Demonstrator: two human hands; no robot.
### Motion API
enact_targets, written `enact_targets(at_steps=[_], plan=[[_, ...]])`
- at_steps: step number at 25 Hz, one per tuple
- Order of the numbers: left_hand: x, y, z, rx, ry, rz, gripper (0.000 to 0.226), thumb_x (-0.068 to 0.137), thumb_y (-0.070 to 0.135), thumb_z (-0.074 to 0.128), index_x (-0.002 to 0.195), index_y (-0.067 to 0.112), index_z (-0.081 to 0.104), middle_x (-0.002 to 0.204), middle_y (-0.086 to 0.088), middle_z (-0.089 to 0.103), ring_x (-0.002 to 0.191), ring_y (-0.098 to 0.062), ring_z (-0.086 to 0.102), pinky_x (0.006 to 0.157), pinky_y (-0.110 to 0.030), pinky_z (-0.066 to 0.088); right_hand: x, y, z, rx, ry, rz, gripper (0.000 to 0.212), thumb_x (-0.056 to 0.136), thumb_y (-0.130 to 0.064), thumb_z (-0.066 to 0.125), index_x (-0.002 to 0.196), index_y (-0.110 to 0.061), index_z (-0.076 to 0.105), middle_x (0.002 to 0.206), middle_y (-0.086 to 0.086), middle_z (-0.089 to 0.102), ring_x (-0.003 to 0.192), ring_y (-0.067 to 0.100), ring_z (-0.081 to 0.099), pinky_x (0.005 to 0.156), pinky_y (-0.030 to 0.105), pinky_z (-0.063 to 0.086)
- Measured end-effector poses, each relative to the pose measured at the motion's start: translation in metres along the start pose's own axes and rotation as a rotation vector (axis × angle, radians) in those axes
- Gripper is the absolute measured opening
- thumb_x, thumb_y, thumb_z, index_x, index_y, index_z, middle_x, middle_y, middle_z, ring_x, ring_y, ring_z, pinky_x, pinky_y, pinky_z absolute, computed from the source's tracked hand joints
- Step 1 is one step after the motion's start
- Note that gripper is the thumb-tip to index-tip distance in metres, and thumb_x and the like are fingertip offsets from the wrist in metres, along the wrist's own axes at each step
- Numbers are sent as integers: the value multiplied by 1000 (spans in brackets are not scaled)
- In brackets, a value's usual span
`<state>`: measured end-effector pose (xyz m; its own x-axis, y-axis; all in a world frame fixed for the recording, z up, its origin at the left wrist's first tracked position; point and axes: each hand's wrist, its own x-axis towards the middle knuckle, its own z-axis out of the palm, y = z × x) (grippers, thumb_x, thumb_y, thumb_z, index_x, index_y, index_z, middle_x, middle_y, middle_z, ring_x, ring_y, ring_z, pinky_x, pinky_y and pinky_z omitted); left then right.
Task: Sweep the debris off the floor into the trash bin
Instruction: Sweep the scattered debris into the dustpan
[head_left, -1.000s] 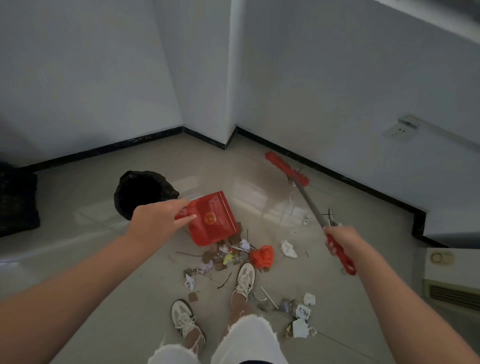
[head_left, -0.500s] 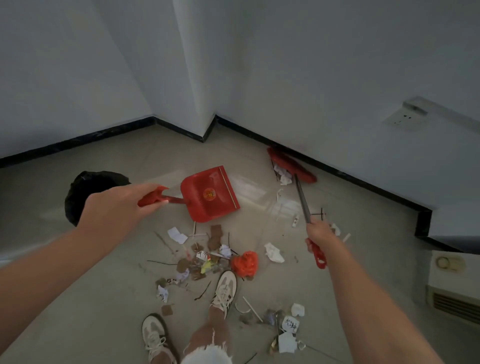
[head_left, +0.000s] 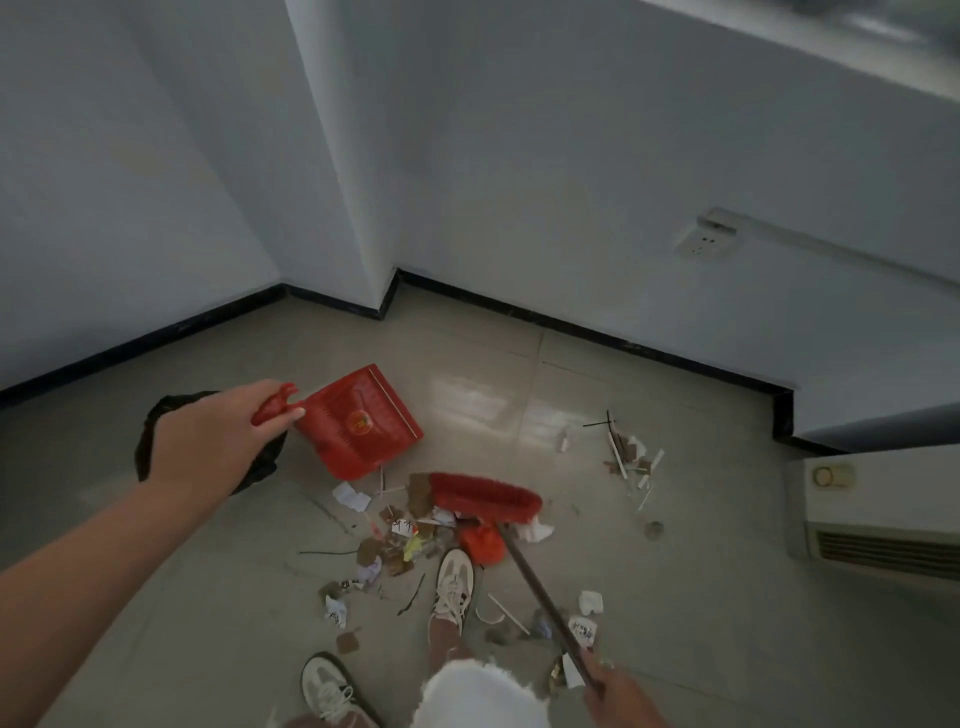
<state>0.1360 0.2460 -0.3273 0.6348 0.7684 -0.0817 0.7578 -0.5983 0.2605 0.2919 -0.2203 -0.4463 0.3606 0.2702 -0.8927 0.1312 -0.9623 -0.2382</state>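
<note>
My left hand (head_left: 213, 441) grips the handle of a red dustpan (head_left: 363, 423), held tilted just above the floor. Behind that hand stands a bin lined with a black bag (head_left: 156, 421), partly hidden. My right hand (head_left: 618, 693) holds the dark shaft of a broom whose red head (head_left: 485, 501) rests on the floor beside the main debris pile (head_left: 400, 540) of paper scraps, cardboard bits and a red crumpled piece (head_left: 483, 543). A second cluster of sticks and scraps (head_left: 631, 457) lies to the right. More scraps (head_left: 584, 618) lie near my right hand.
My two feet in white sneakers (head_left: 452, 582) stand at the pile's near edge. White walls with a black skirting board (head_left: 571, 327) close off the far side. A white floor unit with a vent (head_left: 878, 519) stands at the right.
The broom head came from the far skirting board toward me, down to the main pile. My right hand drew back to the lower right. The dustpan stayed near the bin.
</note>
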Motion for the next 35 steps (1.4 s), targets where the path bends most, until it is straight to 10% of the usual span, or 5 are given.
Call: enact_targets(at_steps=[6, 15, 24, 28, 35], plan=[[-1, 10, -1, 11, -24, 125, 24, 89, 47, 67, 102, 27, 72, 86, -1, 74, 80, -27, 70, 59, -33, 45, -70, 14, -15, 234, 148, 36, 36, 94, -17, 55, 118, -43, 56, 44, -5, 57, 36, 7, 50, 40, 17, 40], [29, 96, 47, 114, -116, 482, 32, 87, 47, 66, 106, 23, 72, 82, 4, 72, 64, -20, 67, 48, -35, 55, 3, 34, -122, 869, 359, 334, 44, 100, -7, 33, 138, -27, 43, 53, 7, 35, 23, 11, 34, 28, 17, 33], [59, 159, 99, 231, -566, 348, 49, 95, 58, 46, 141, 42, 43, 105, 11, 62, 88, -14, 56, 72, -32, 52, 122, 58, -185, 911, 285, 494, 33, 83, 6, 38, 55, -11, 37, 31, 2, 33, 17, 8, 31, 30, 11, 30], [52, 156, 105, 208, -502, 324, 52, 90, 65, 47, 130, 33, 57, 96, 9, 68, 78, -13, 58, 67, -32, 57, 125, 10, -144, 777, 196, 442, 14, 79, 5, 45, 81, -9, 50, 46, 4, 48, 27, 13, 43, 33, 19, 36], [22, 93, 57, 237, -286, 315, 55, 86, 68, 45, 110, 23, 66, 57, 9, 50, 49, -13, 50, 49, -26, 49, 89, -58, -76, 378, 174, 238, 55, 80, 3, 47, 133, -14, 48, 65, 5, 57, 46, 16, 53, 41, 26, 47]])
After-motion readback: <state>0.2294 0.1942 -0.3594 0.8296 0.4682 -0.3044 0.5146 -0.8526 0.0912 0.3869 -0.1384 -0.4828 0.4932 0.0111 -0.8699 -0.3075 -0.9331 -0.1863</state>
